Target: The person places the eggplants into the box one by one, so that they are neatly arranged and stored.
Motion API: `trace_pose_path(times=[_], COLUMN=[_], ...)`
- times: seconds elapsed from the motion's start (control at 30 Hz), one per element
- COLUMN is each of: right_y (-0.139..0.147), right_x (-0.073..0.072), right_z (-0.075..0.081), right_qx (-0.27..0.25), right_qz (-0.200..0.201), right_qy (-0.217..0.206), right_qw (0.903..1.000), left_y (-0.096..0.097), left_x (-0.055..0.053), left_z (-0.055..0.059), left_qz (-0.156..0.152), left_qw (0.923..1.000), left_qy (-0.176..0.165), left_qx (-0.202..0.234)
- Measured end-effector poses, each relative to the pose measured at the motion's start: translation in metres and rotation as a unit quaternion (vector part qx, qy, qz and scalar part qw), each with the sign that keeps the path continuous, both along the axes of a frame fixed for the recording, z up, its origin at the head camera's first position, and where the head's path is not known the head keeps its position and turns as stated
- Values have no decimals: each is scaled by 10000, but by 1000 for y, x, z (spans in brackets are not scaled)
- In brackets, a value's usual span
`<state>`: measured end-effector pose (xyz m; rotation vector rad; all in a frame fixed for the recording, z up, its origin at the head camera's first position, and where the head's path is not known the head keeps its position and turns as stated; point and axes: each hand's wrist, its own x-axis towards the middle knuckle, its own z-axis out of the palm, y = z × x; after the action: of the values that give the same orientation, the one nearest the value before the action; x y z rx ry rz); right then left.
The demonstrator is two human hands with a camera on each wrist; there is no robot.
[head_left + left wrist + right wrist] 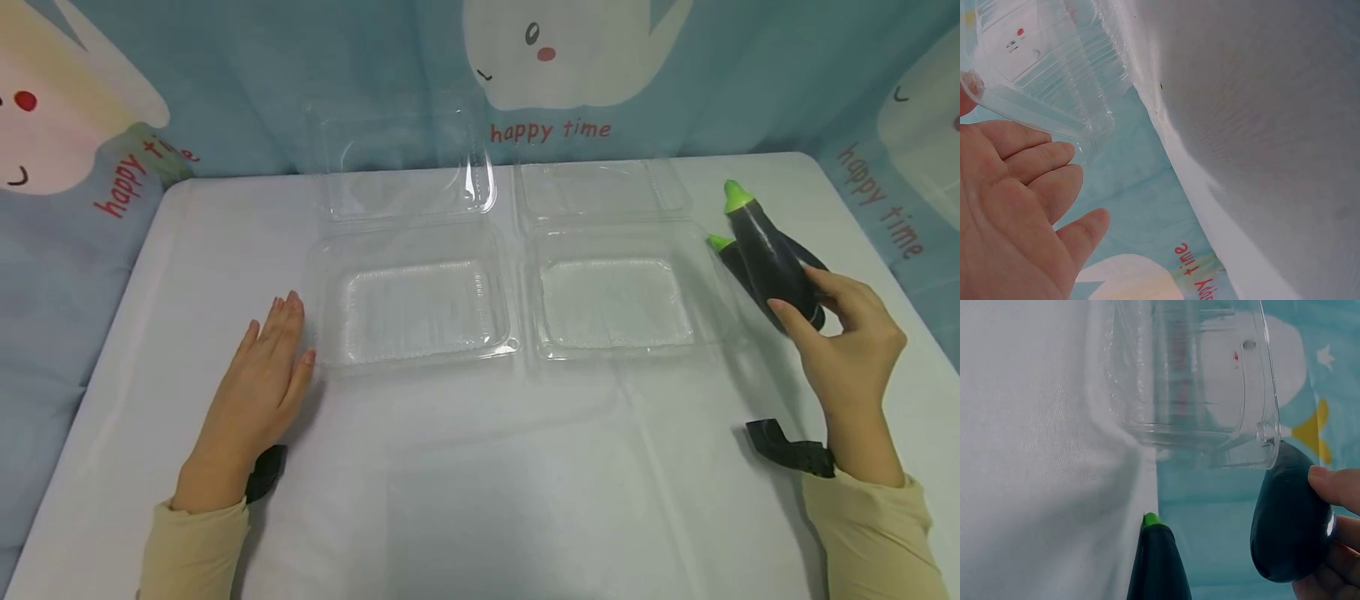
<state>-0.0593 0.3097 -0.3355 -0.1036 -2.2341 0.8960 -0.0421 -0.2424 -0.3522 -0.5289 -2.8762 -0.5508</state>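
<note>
The white tabletop (pixel 510 483) spreads out in front of me; behind it and along its sides hangs a blue curtain (pixel 262 83), printed with pale cartoon figures and the red words "happy time"; two clear plastic boxes stand side by side on the cloth, the left box (pixel 412 308) and the right box (pixel 615 300), both open, with the left lid (pixel 405 179) and the right lid (pixel 603 187) behind their bases, towards the curtain; my tan sleeves (pixel 195 550) reach in from the near edge; my left hand (pixel 255 383) lies just beside the left box, its fingers out straight and close together, holding nothing, though I cannot tell whether it touches the plastic; my right hand (pixel 855 342) pinches the rounded end of a dark eggplant (pixel 772 250) between thumb and fingers, to the right of the right box; a second eggplant (pixel 742 271) lies partly hidden behind the held one; black straps (pixel 787 450) sit at my wrists; smallest are the bright green caps (pixel 737 196) on both eggplants, pointing away from me.
</note>
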Motion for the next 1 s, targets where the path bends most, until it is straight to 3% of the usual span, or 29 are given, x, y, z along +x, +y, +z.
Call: trace_pose_path(times=[0.4, 0.6, 0.83, 1.0], right_y=[-5, -12, -22, -32], right_x=[2, 4, 5, 2], right_z=[1, 6, 12, 15], right_qx=[106, 323, 216, 289], right_qz=[60, 388, 648, 1059], right_qy=[-124, -49, 111, 284], right_qw=[9998, 9987, 9976, 9936], left_y=[0, -2, -3, -4], left_x=[-1, 1, 0, -1], left_z=[-1, -1, -1, -1], left_qz=[24, 68, 35, 10], left_qw=[10000, 9999, 9999, 10000], left_qy=[-19, -54, -129, -61], left_qx=[-84, -75, -41, -59])
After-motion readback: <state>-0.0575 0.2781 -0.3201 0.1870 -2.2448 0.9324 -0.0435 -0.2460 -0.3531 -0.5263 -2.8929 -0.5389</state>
